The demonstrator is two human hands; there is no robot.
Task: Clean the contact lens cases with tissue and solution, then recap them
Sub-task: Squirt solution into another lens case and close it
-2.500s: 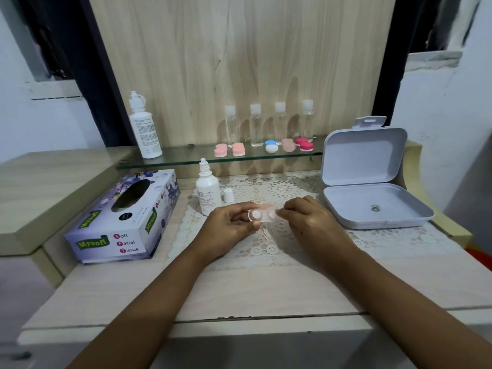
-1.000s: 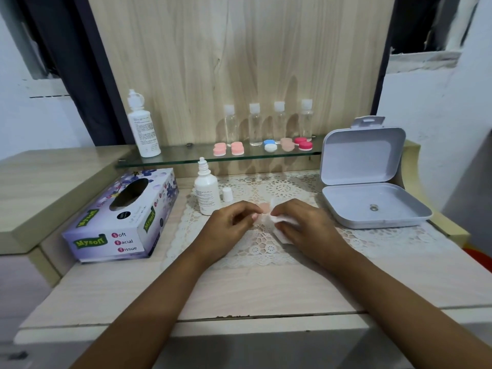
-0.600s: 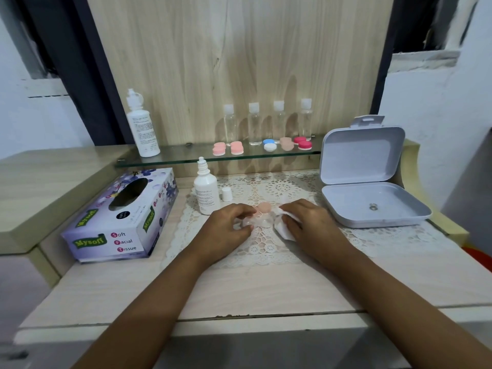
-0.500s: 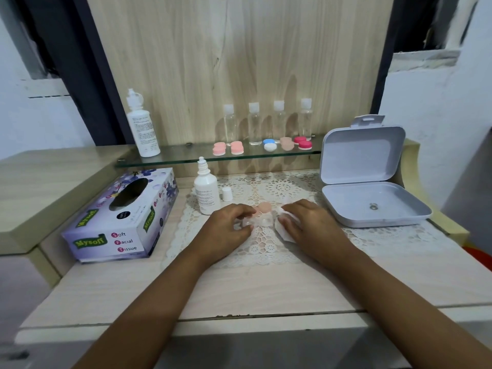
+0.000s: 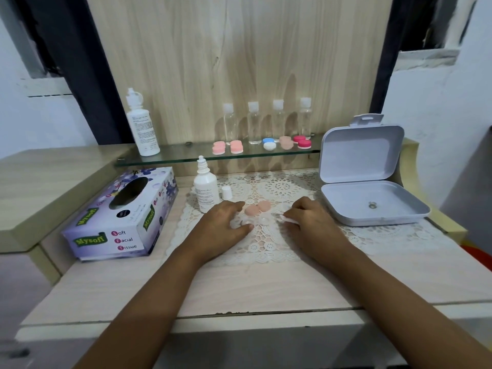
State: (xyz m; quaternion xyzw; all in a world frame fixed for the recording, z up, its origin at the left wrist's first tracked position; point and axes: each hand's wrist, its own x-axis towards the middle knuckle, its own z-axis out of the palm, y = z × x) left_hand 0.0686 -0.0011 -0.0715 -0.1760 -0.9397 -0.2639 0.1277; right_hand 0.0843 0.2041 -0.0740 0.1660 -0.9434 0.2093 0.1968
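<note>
**Step in hand:** wiping of the uncapped lens case (image 5: 256, 222), as judged from the layout. The clear case lies on the lace mat (image 5: 266, 246) between both hands. Its two peach caps (image 5: 257, 209) are set just behind it.

**Hand pose:** the left hand (image 5: 222, 226) is laid low on the mat, and the case's left end appears to be pinched between its thumb and curled fingers. The right hand (image 5: 312, 226) is held knuckles-up just right of the case, with its fingers clenched round a wad of tissue (image 5: 288, 220).

**Next move:** the tissue is to be pressed into each well while the case is steadied. The uncapped solution bottle (image 5: 205, 189) stands near the left hand.
</note>
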